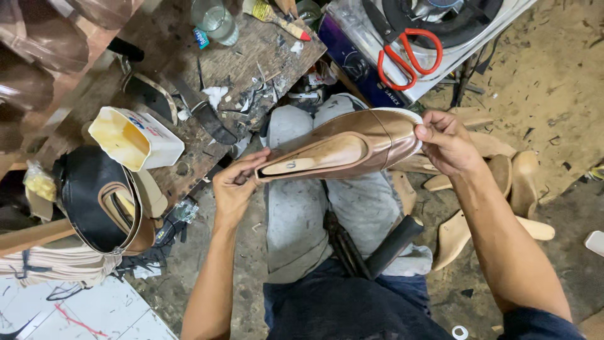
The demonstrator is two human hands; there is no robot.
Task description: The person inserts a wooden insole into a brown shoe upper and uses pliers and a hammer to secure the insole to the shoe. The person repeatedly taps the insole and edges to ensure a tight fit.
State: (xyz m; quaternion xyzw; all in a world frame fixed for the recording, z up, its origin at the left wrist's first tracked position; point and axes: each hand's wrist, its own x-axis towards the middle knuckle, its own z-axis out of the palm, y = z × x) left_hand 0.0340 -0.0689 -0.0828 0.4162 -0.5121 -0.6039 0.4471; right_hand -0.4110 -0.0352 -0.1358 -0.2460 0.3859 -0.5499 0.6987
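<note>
Both hands (234, 186), shoe upper (343, 147) between them.

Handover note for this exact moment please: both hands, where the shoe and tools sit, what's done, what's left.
Left hand: grips the heel end of the rose-gold shoe, held over the lap.
Right hand: pinches the toe end.
Shoe: upper sits stretched over a wooden last; sole side unfinished, no outsole on.
Nearby: red-handled scissors on the stove top, open glue tub and knife on the wooden bench, spare lasts on the floor.
Left: probably outsole work; no tool in hand.
</note>
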